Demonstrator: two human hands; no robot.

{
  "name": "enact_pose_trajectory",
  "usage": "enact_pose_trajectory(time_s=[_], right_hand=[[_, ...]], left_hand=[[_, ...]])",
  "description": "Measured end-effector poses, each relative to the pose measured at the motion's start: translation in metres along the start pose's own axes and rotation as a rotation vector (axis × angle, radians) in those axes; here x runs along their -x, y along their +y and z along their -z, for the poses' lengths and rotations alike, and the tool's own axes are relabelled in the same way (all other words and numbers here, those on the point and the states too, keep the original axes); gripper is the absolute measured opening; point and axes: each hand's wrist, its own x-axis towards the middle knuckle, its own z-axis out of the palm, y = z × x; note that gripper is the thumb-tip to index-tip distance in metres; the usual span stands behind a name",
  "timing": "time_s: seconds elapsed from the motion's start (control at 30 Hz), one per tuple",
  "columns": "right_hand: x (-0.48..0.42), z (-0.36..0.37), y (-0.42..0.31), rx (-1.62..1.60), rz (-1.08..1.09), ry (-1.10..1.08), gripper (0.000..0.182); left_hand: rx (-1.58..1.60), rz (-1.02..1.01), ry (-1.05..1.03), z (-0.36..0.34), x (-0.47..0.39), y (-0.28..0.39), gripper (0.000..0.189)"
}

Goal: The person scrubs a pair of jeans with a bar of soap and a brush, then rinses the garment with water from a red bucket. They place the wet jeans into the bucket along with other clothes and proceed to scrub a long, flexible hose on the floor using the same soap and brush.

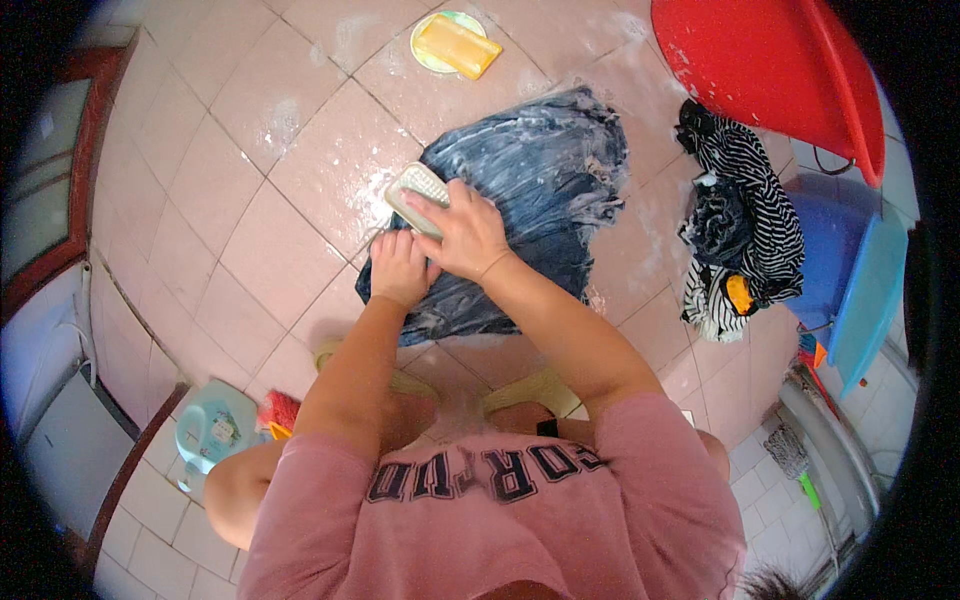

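Note:
A wet, dark blue cloth garment (525,172) with soapy foam lies spread on the pink tiled floor. My right hand (469,229) grips a pale scrubbing brush (415,196) at the garment's left edge. Close beside it, my left hand (403,262) presses on the garment's near left edge, its fingers bent; whether they pinch the cloth cannot be told. Beyond the garment, a yellow bar of soap (459,45) rests tilted on a small round dish (422,54).
Black-and-white striped clothing (765,202) and a dark wet cloth (718,221) lie at the right, near a red plastic basin (772,67) and a blue one (866,300). A light blue plastic container (217,420) stands at lower left. Foam wets the floor tiles.

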Motion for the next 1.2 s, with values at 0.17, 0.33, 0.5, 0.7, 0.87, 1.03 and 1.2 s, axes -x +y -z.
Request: enact_pose_trajectory(time_s=[0.17,0.33,0.5,0.7,0.87,1.03,1.2], right_hand=[[-0.018,0.063,0.132,0.343,-0.223,0.198,0.05],[-0.028,0.055,0.102,0.264,-0.358,0.312,0.048],[-0.005,-0.013,-0.014,-0.037,0.124,-0.158,0.051],[-0.033,0.079,0.141,0.332,-0.327,0.232,0.053],[-0.033,0.05,0.071,0.148,-0.287,0.196,0.057],[0.0,0.02,0.027,0.113,0.058,-0.182,0.053],[0.003,0.078,0.159,0.33,-0.249,0.312,0.054]], left_hand=[[0.041,0.011,-0.025,0.003,0.0,0.004,0.037],[0.037,0.038,-0.028,0.002,-0.001,0.006,0.038],[0.019,0.028,-0.069,-0.003,0.001,0.0,0.038],[0.064,0.026,-0.021,0.003,-0.001,0.004,0.038],[0.058,0.036,-0.011,0.004,-0.001,0.005,0.039],[0.033,0.05,-0.019,0.001,0.003,0.002,0.037],[0.041,0.012,0.009,0.001,-0.002,0.003,0.037]])
